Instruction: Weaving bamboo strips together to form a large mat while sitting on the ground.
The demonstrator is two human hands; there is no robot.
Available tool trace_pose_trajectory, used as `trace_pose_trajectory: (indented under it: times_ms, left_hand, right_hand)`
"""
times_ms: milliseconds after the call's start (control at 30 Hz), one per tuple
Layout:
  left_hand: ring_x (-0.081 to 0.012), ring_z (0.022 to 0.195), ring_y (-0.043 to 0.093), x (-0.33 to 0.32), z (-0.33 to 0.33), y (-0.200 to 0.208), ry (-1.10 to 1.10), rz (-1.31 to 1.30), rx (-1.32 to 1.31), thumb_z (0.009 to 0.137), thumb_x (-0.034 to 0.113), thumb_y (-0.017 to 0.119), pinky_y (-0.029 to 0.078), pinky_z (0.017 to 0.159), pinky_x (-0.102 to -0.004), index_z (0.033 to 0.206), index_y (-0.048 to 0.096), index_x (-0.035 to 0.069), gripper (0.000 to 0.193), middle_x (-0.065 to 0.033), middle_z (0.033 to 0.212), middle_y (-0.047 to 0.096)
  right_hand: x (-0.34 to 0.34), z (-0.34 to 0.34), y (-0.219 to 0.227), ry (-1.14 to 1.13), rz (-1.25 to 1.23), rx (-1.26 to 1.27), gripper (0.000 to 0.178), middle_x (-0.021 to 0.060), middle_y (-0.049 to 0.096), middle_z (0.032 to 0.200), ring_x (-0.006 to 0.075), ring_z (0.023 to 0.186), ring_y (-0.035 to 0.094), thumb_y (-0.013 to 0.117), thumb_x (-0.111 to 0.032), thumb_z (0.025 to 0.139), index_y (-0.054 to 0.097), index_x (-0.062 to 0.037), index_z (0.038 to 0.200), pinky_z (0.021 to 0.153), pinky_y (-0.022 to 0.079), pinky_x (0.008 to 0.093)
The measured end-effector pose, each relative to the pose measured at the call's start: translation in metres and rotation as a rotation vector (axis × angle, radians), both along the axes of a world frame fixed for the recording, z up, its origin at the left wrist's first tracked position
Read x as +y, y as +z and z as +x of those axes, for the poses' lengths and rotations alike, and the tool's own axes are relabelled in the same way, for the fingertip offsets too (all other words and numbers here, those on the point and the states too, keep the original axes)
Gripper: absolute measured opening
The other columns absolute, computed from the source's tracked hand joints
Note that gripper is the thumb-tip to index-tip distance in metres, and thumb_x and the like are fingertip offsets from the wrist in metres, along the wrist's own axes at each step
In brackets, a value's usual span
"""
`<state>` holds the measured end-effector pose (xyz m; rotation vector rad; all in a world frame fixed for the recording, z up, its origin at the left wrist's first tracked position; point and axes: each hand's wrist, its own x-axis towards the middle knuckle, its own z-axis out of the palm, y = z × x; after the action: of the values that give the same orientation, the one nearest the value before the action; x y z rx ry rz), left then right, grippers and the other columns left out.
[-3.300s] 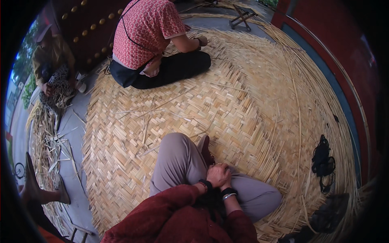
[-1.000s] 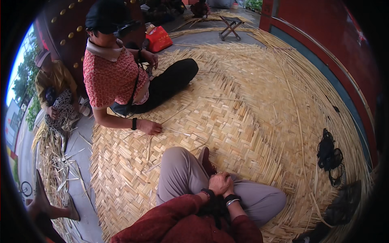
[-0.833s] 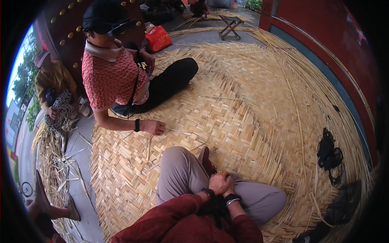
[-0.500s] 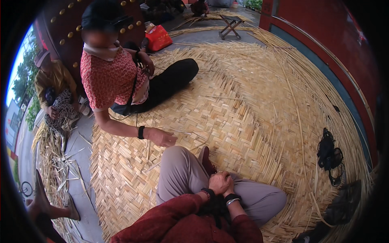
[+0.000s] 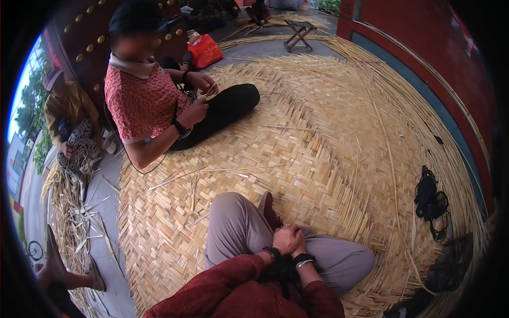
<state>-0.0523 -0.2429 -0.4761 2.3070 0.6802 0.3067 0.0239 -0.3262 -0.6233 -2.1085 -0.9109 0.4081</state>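
1. While the wearer sits cross-legged low in the frame, both hands meet over the lap: left hand (image 5: 284, 239) and right hand (image 5: 299, 239) lie folded together, fingers closed over one another just above the grey-trousered shin. Whether anything is pinched between them I cannot tell; nothing shows protruding.
2. Pose: both forearms in dark red sleeves (image 5: 233, 286) enter from the lower edge and converge, wrists bent inward. A dark band sits on the left wrist (image 5: 271, 251); a dark band and a pale bangle sit on the right wrist (image 5: 304, 261). Judged: a resting clasp, hands held off the work.
3. Woven bamboo mat (image 5: 328, 138) fills the centre and right of the frame, directly under the wearer's legs; its unfinished edge fans out into loose ends on the right.
4. Loose bamboo strips (image 5: 212, 174) lie across the weave just above the wearer's knee, centre-left, well apart from the clasped hands.
5. Upper left: a second person in a pink patterned top (image 5: 139, 103) sits on the mat's edge, both hands raised near the chest, apparently working a thin strip.
6. Far left: a third person in yellow (image 5: 69, 114) sits beside a heap of split strips (image 5: 66, 206) on the ground.
7. Upper centre: red bag (image 5: 204, 51) and small folding stool (image 5: 298, 33). Right: black sandals (image 5: 430, 204) rest on the mat.
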Motion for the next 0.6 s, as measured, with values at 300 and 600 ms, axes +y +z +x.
trace_pose_trajectory:
  times_ms: [300, 600]
  left_hand:
    - [-0.0401, 0.094, 0.069, -0.002, 0.003, 0.001, -0.001, -0.008, -0.009, 0.094, 0.038, 0.056, 0.053, 0.086, -0.0501, 0.107, 0.071, 0.009, 0.035, -0.0202, 0.1, 0.072]
    - [-0.044, 0.095, 0.069, -0.007, 0.003, 0.003, -0.01, -0.048, 0.014, 0.093, 0.042, 0.056, 0.055, 0.087, -0.0512, 0.111, 0.073, 0.009, 0.041, -0.0238, 0.104, 0.071]
  right_hand:
    - [0.006, 0.001, 0.007, -0.048, -0.006, 0.017, 0.029, 0.0181, 0.07, 0.105, 0.0308, 0.1, 0.067, 0.066, -0.035, 0.096, 0.068, -0.0081, 0.105, 0.085, 0.054, 0.0429]
    - [-0.007, 0.0, 0.029, -0.07, -0.037, 0.0, 0.029, 0.0183, 0.07, 0.105, 0.0314, 0.1, 0.067, 0.067, -0.035, 0.095, 0.068, -0.0075, 0.104, 0.085, 0.054, 0.043]
